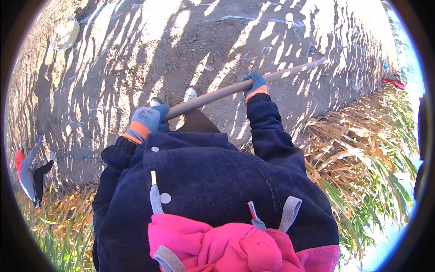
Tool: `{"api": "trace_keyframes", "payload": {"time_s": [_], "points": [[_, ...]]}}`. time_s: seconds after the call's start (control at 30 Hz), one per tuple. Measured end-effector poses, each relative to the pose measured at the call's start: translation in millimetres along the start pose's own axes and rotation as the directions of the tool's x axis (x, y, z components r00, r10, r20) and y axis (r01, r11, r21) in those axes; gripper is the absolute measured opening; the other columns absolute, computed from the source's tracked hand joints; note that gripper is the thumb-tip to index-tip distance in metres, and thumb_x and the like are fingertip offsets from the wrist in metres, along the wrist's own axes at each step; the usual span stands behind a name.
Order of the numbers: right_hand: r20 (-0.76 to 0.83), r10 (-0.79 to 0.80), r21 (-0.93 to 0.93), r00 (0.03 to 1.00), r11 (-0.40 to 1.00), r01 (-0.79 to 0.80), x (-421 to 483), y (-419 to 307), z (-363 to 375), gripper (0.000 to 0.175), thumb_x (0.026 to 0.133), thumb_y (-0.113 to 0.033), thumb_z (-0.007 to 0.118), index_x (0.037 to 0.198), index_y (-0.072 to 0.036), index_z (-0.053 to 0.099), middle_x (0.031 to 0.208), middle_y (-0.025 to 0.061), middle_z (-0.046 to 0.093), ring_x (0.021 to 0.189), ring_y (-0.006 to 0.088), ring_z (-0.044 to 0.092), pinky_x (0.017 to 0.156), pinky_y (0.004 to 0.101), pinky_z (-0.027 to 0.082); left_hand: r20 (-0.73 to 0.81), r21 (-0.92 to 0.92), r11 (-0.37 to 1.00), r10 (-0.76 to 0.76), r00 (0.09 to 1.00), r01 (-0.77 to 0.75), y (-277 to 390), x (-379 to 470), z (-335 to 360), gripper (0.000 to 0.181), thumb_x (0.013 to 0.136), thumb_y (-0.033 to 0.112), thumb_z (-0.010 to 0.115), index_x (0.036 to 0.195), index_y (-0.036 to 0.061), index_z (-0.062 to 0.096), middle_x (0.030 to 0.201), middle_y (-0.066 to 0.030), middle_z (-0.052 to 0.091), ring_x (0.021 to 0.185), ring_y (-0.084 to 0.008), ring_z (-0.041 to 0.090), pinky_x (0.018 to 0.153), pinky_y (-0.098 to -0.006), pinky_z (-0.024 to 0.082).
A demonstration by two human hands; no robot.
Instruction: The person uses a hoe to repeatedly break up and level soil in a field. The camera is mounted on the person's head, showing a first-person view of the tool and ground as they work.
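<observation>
Both my hands wear grey-blue gloves with orange cuffs and grip one long wooden handle [217,96]. My left hand [148,120] closes around its near end, beside my jacket front. Farther along the shaft, my right hand [255,85] is wrapped around it. The handle slants up to the right, over the soil. At its far end is a dark metal blade [316,52], which looks like a hoe's; whether it touches the ground I cannot tell. My shoes [190,93] show just beyond the handle on the dirt.
Bare soil [190,51] with strips of shadow and scraps of plastic film [261,20] spreads ahead. A light-coloured basket [66,34] stands far left. Another person [30,173] is bent over at the left edge. Drying corn plants [357,146] line the right side and lower left.
</observation>
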State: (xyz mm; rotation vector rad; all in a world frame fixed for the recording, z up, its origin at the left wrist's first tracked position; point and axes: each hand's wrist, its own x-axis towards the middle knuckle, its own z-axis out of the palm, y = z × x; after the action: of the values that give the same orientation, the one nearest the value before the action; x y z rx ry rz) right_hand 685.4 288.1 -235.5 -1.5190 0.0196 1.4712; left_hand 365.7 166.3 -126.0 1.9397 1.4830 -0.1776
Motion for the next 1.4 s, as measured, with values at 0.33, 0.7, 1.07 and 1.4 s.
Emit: {"api": "trace_keyframes", "payload": {"time_s": [0.33,0.7,1.07,1.4], "points": [[-0.040,0.509,-0.385,0.860,0.786,-0.484,-4.9,127.9,13.6,0.018,0.074,-0.018,0.048,0.075,0.000,0.049,0.070,0.0100,0.052,0.068,0.0220,0.050,0.063,0.0339,0.043,0.144,0.166,0.968,-0.213,0.966,0.188,-8.2,-62.8,-40.5,0.025,0.062,0.018,0.057,0.082,0.0076,0.046,0.067,-0.0153,0.055,0.064,-0.0321,0.055,0.057,-0.0400,0.042],[-0.105,0.463,-0.202,0.880,0.857,-0.474,-51.5,119.8,34.4,0.020,0.070,-0.012,0.056,0.086,-0.002,0.048,0.072,0.0100,0.052,0.066,0.0213,0.052,0.060,0.0324,0.046,0.014,-0.084,0.955,-0.284,0.959,0.284,-37.2,-92.7,-8.1,0.027,0.059,0.024,0.059,0.079,0.0069,0.054,0.066,-0.0181,0.054,0.065,-0.0341,0.053,0.055,-0.0386,0.040],[-0.052,0.129,-0.141,0.990,0.981,-0.135,10.4,15.3,3.6,0.013,0.070,-0.013,0.051,0.074,-0.002,0.046,0.064,0.0089,0.049,0.061,0.0209,0.049,0.063,0.0331,0.043,-0.030,-0.001,0.998,-0.057,0.998,0.057,-10.7,6.9,19.8,0.028,0.064,0.026,0.056,0.086,0.0105,0.048,0.068,-0.0157,0.055,0.064,-0.0342,0.053,0.057,-0.0402,0.041],[0.088,0.519,-0.236,0.851,0.840,-0.488,-20.3,135.4,41.6,0.013,0.074,-0.013,0.050,0.078,0.000,0.048,0.069,0.0098,0.049,0.064,0.0212,0.049,0.065,0.0329,0.043,0.054,0.248,0.941,-0.249,0.967,0.228,-3.2,-78.4,-73.4,0.024,0.059,0.016,0.057,0.080,0.0083,0.048,0.066,-0.0145,0.054,0.061,-0.0314,0.054,0.056,-0.0388,0.041]]}}
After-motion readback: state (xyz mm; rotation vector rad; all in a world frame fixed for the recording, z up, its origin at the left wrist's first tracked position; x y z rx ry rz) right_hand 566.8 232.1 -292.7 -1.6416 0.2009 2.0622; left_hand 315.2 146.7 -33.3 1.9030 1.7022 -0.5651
